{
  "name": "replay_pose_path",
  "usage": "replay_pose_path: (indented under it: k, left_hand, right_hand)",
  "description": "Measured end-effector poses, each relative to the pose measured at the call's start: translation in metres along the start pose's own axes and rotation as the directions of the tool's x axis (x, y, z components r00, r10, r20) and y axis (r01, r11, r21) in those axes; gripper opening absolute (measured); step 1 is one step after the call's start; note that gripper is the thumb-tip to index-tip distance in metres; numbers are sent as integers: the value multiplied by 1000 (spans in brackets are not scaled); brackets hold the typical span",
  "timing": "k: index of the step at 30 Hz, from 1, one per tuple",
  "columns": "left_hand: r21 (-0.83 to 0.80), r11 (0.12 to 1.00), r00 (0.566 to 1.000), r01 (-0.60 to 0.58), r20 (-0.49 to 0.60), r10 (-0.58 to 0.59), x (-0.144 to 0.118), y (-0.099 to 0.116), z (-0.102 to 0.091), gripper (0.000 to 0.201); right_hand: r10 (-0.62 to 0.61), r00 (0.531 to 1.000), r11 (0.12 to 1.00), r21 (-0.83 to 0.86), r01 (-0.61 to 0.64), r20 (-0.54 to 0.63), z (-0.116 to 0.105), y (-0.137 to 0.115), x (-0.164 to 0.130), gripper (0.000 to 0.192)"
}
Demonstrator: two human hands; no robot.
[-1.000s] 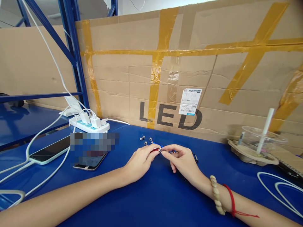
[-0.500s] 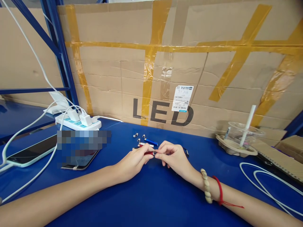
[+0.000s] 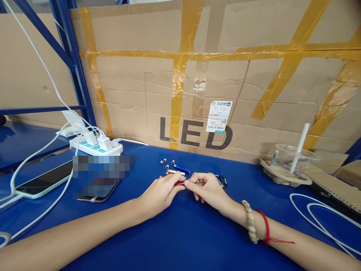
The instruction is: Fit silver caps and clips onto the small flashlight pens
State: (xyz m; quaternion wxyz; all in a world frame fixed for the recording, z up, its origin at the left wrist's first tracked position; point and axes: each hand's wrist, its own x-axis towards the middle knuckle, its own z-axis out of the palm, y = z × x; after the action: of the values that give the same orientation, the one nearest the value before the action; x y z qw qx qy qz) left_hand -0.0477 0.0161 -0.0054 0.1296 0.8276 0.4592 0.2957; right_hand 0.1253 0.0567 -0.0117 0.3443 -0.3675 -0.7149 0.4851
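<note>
Left hand [image 3: 160, 194] pinches small red tube [image 3: 178, 183], mostly hidden by fingers, mid-table [image 3: 180, 241]. Right hand [image 3: 207, 188] fingertips closed on its right end; end piece indistinct. Blue tube [image 3: 181, 168] just beyond.

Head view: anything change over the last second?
Little. Both hands stay joined on the small red metal tube: left hand grips it, right hand pinches its end. The camera shifted, so the scene slid in frame. Blue tube, silver caps and blue table are unchanged.
</note>
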Motion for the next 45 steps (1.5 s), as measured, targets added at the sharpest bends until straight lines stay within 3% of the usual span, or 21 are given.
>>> replay_pose_path:
  k: [6,17,27,37,45]
  left_hand:
    - [43,999,999,-4,-49,6,1,0,0,13]
    - [22,1000,997,1,-78,1,1,4,-2,13]
    - [40,998,995,54,-90,-50,0,7,-4,20]
    - [24,993,989,117,-92,-114,1,11,-6,21]
    - [34,986,981,164,-113,-159,2,12,-8,24]
  right_hand:
    - [89,996,996,5,-88,-28,2,-9,-1,36]
    - [119,991,992,-22,-121,-54,3,-14,-1,40]
    - [8,997,1000,-15,-9,-71,6,-7,1,38]
    - [-15,997,999,-37,13,-76,6,-8,1,37]
    - [-111,984,993,-42,106,-139,3,-10,1,34]
